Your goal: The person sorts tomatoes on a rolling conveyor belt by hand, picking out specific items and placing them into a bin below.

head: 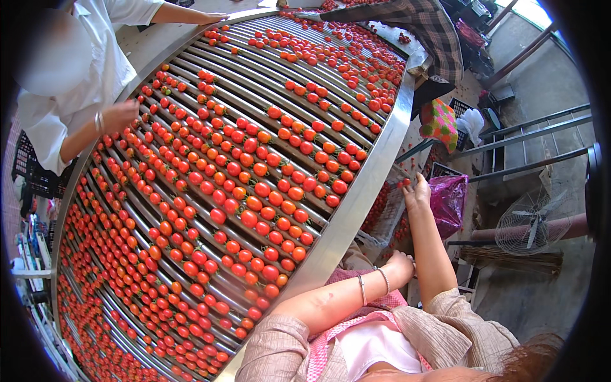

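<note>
My left hand (403, 267), with two bracelets on its wrist, is near my apron beside the roller table; its fingers are curled, and what they may hold is hidden. Above it, my right hand (417, 192) is over the floor by a pale plastic crate (392, 210) of red tomatoes. Small red tomatoes (406, 182) show at its fingertips; whether they are gripped is unclear. A shiny purple plastic bag (448, 203) is just right of that hand. Rows of red and orange cherry tomatoes (248, 218) lie between metal rollers, some with green stems.
The table's wide metal edge (334, 238) runs beside me. Across it, a person in white has a hand (119, 117) near the tomatoes. Another person in a plaid sleeve (420, 24) reaches over the far end. A wire fan (534, 222) and metal rails (530, 126) are at right.
</note>
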A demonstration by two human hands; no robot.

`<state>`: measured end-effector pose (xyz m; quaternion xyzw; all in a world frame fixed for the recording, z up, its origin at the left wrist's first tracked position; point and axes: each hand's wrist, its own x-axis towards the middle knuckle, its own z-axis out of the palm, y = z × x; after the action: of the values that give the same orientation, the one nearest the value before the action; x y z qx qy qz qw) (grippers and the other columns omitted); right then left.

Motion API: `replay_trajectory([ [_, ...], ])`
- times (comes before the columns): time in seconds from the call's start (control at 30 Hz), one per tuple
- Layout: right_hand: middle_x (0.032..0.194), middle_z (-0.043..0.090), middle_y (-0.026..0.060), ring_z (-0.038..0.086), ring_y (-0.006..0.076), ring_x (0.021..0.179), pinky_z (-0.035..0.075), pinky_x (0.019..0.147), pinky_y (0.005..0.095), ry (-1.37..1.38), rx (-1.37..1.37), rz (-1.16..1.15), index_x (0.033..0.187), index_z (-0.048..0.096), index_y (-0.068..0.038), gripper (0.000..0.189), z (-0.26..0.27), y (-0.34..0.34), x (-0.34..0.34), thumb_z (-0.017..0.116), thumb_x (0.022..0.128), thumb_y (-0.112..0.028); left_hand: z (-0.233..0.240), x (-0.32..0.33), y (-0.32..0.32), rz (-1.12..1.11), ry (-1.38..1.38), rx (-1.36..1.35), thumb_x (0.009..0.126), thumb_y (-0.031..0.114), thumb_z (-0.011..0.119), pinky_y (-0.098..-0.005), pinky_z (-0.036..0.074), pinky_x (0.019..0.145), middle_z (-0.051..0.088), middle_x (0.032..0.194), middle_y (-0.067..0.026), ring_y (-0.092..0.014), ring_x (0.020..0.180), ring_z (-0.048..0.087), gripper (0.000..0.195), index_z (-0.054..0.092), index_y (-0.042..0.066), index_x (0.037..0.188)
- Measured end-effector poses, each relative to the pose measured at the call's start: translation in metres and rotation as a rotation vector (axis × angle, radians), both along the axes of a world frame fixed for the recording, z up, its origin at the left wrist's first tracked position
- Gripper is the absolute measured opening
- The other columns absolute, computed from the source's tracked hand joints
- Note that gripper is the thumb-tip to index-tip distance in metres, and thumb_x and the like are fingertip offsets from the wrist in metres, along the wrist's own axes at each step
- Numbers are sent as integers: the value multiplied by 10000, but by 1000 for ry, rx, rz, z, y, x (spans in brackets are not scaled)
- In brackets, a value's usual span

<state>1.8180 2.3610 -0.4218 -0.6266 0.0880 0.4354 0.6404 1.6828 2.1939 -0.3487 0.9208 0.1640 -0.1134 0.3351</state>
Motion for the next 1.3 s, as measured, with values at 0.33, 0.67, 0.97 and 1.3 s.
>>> replay_trajectory([
  [0.33,1101,644,75,602,196,1042,497,866,330,-1276,658,1395,1149,640,-61,288,126,8,-183,625,869,3,-45,29,-5,216,-543,-567,1012,264,451,-368,246,1158,392,1526,-85,-246,1395,353,457,421,164,1457],
  [0.67,1002,592,119,571,303,1011,485,860,383,-1434,574,1532,1091,616,-44,261,116,17,-213,616,834,2,-96,71,-21,92,-655,-366,1042,364,378,-396,248,1164,385,1528,-95,-243,1386,366,475,385,174,1477],
  [0.97,1063,543,135,515,314,1062,503,846,407,-1504,434,1813,1042,594,-40,174,116,10,-257,554,877,-76,-70,28,-10,47,-393,-155,1011,332,420,-420,303,1108,452,1447,-113,-264,1310,433,432,453,151,1402],
  [1.3,1043,606,78,560,238,1036,498,858,333,-1046,664,1579,1063,615,-46,136,103,6,-237,582,932,-61,-57,16,-6,-64,-260,3,976,297,466,-445,363,1045,527,1358,-132,-287,1225,508,388,529,126,1318],
])
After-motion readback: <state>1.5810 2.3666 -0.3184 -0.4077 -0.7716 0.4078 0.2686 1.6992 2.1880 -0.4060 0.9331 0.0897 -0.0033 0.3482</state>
